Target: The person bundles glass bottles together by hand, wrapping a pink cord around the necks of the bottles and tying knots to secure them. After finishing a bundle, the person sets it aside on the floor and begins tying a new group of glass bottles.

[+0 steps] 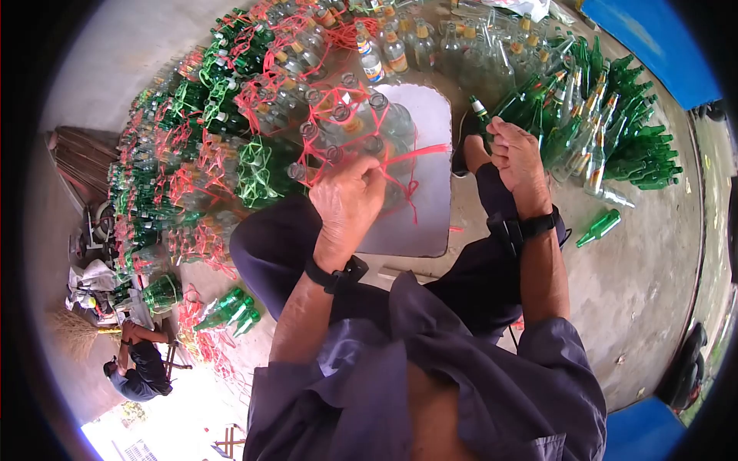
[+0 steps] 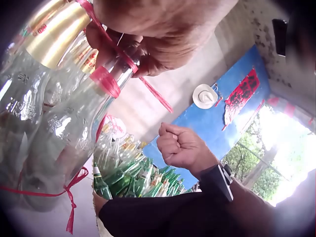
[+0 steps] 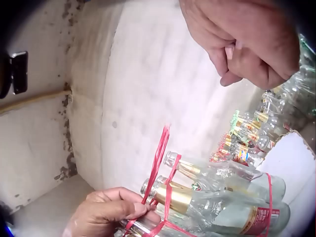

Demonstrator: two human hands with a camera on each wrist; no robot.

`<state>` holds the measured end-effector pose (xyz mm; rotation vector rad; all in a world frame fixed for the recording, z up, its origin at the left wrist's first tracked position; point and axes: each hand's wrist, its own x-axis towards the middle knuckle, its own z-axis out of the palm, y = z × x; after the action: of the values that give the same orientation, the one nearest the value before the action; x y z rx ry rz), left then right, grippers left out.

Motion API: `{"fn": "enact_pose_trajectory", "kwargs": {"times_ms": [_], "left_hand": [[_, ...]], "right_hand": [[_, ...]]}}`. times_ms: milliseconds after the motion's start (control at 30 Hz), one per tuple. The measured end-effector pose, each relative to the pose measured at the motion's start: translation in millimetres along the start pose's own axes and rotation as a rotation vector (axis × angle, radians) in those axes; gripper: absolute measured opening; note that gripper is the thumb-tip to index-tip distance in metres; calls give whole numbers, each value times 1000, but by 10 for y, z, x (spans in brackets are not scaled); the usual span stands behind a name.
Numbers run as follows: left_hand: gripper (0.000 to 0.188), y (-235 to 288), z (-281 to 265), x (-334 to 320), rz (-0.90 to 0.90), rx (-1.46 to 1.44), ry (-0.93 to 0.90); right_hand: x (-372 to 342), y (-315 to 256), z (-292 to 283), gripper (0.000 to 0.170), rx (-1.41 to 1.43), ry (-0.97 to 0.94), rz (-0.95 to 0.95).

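Board (image 1: 427, 227): left edge hidden by bottles (image 1: 396, 121) and left hand (image 1: 350, 198). Strap (image 3: 161, 153) partly hidden in that hand's grip. Right hand (image 3: 247, 44) cut off up top, right wrist view; palm hidden. Label (image 3: 258, 220) print unreadable.

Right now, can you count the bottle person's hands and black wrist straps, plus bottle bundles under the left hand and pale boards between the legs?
Left hand and right hand: 2
Black wrist straps: 2
Bottle bundle: 1
Pale board: 1
Total: 6
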<state>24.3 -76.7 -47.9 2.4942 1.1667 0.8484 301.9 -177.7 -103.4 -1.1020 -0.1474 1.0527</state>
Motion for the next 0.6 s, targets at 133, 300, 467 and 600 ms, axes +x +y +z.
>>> {"fn": "enact_pose_trajectory", "kwargs": {"times_ms": [133,300,467,600], "left_hand": [[4,29,-18,16,17,-6,21],[4,-25,26,-2,2,28,-6],[2,-25,38,5,11,35,47],[7,-13,20,5,4,66,17]], "right_hand": [[5,-85,-205,22,-20,1,-10],[-363,-496,-303,23,-65,77,-131],[-895,-582,-636,24,-449,349,-274],[-1305,-116,-1218,28,-857,666,-336]]}}
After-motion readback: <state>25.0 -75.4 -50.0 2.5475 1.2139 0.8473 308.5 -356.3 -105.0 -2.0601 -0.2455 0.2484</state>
